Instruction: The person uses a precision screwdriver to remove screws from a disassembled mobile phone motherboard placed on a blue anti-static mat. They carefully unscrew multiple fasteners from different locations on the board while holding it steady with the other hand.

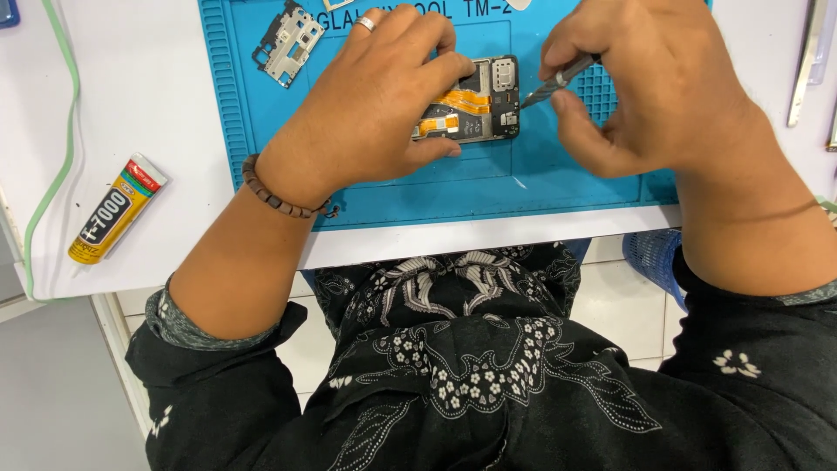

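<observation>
An opened phone (479,105) lies on a blue work mat (540,183), its circuit board and orange flex cables showing. My left hand (375,105), with a ring and a brown bead bracelet, grips the phone's left part and covers it. My right hand (645,78) holds a thin metal screwdriver (551,83), whose tip rests at the phone's right edge.
A grey metal cover plate (288,42) lies on the mat's upper left. A yellow glue tube (116,209) sits on the white table (157,113) at left, near a green cable (65,113). Metal tools (806,61) lie at far right. A blue basket (649,257) stands below the table edge.
</observation>
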